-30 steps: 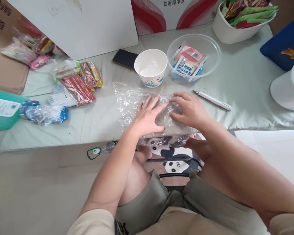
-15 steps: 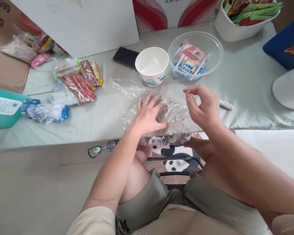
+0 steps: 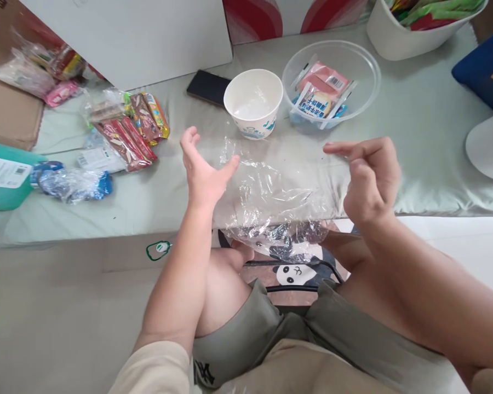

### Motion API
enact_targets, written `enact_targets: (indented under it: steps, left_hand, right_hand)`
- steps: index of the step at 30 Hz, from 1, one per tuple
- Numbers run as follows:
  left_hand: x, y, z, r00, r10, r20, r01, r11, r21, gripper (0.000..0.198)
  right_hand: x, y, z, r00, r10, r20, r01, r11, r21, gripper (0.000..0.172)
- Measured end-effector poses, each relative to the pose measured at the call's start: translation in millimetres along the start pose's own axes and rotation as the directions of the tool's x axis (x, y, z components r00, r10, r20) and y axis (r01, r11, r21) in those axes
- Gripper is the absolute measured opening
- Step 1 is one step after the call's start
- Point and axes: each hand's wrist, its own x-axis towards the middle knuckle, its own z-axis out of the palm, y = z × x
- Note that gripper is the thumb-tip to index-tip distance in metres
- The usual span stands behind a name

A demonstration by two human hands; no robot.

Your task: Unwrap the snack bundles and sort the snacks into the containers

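Note:
My left hand (image 3: 207, 172) is raised over the cloth, thumb and fingers spread, holding nothing. To its right a crumpled sheet of clear plastic film (image 3: 279, 189) lies on the cloth and hangs over the front edge. My right hand (image 3: 372, 180) hovers beyond the film's right side. Its fingers are bent, with one stretched leftward and the thumb apart from it; nothing shows in them. Between and behind the hands stands a white paper bowl (image 3: 257, 126). Beside that is a clear round plastic tub (image 3: 365, 101) with packaged biscuits (image 3: 316, 101) in it.
A black phone (image 3: 207, 87) lies behind the paper bowl. Packaged snacks (image 3: 123, 137) and a blue wrapped bundle (image 3: 74, 183) sit at left, near a green container (image 3: 4, 183). White tubs (image 3: 419, 35) stand at right. A large white box (image 3: 148, 44) borders the back.
My left hand has lifted off the film and moved left. My right hand has shifted right, its finger now stretched out, covering the white stick-like thing seen earlier. The view has tilted slightly.

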Motion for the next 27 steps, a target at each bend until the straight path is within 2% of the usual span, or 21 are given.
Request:
enact_targets:
  steps: [4, 6, 9, 11, 12, 15, 18, 20, 22, 25, 26, 27]
  left_hand:
    - [-4, -13, 9.5, 0.978, -0.127, 0.168, 0.148, 0.982, -0.117, 0.102]
    - [-3, -8, 12.9, 0.955, -0.205, 0.213, 0.243, 0.955, -0.172, 0.095]
    - [2, 11, 12.7, 0.927, -0.287, 0.242, 0.348, 0.898, -0.267, 0.051]
    - [5, 25, 9.6, 0.933, -0.29, 0.214, 0.351, 0.869, -0.35, 0.022]
    - [6, 32, 7.6, 0.941, -0.283, 0.186, 0.335, 0.856, -0.393, 0.015]
    - [5, 44, 3.0, 0.958, -0.271, 0.097, 0.282, 0.817, -0.503, 0.014]
    - [6, 45, 2.8, 0.952, -0.304, 0.035, 0.266, 0.766, -0.586, 0.016]
    - [8, 44, 4.1, 0.932, -0.363, 0.027, 0.296, 0.711, -0.638, 0.017]
    - [9, 44, 4.7, 0.9, -0.435, 0.039, 0.342, 0.647, -0.682, 0.018]
    - [10, 48, 2.8, 0.861, -0.503, 0.066, 0.394, 0.58, -0.713, 0.02]
    - [10, 49, 1.6, 0.857, -0.511, 0.072, 0.4, 0.57, -0.718, 0.019]
    - [9, 51, 0.3, 0.855, -0.512, 0.075, 0.4, 0.562, -0.724, 0.019]
  right_hand:
    - [0, -8, 2, 0.998, 0.038, -0.046, -0.032, 0.991, 0.132, 0.008]
    - [-2, -17, 1, 0.998, 0.041, -0.037, -0.035, 0.987, 0.154, 0.015]
    - [-5, -28, -3, 0.999, 0.022, -0.028, -0.017, 0.985, 0.173, 0.027]
    - [-6, -28, -8, 1.0, 0.001, 0.027, -0.007, 0.978, 0.21, 0.043]
    - [-6, -27, -10, 0.996, 0.012, 0.084, -0.031, 0.974, 0.223, 0.054]
    - [-9, -18, -11, 0.94, 0.181, 0.29, -0.238, 0.956, 0.172, 0.08]
    - [-17, -12, -4, 0.849, 0.341, 0.403, -0.429, 0.891, 0.151, 0.082]
    - [-23, -10, 1, 0.817, 0.353, 0.456, -0.473, 0.862, 0.179, 0.08]
    - [-28, -9, 5, 0.818, 0.31, 0.485, -0.43, 0.889, 0.157, 0.082]
    - [-29, -6, 10, 0.838, 0.214, 0.501, -0.231, 0.973, -0.03, 0.086]
    - [-28, -4, 11, 0.842, 0.197, 0.502, -0.161, 0.98, -0.114, 0.08]
    - [-27, -2, 13, 0.848, 0.192, 0.495, -0.11, 0.976, -0.191, 0.067]
